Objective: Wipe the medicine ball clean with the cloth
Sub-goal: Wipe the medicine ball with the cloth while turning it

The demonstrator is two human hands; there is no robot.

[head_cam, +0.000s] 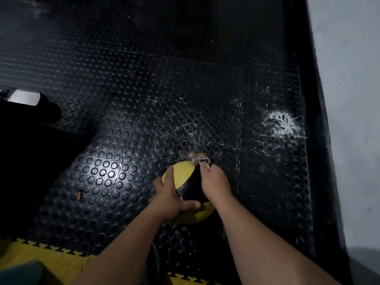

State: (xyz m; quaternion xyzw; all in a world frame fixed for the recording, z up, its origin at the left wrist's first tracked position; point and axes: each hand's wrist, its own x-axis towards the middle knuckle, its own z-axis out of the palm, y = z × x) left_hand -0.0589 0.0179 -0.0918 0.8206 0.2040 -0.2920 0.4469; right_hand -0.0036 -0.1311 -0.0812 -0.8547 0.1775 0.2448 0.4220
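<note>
A yellow and black medicine ball point(185, 192) sits on a black studded rubber floor point(123, 120), low in the view at about 6 o'clock from the centre. The left hand point(171, 195) grasps the ball's left side, fingers spread over the yellow part and thumb curled across the black band. The right hand point(216, 183) grips a pale cloth point(200, 160) against the ball's far edge, at about 1 o'clock on the ball.

To wipe well, the left hand should brace the ball firmly and turn it bit by bit, while the cloth is pressed in overlapping strokes.

The cloth is blurred and mostly hidden behind the ball and fingers, so it is probably bunched. The ball's underside and far side are unseen. White splatter point(284, 125) marks the floor at 2 o'clock.
</note>
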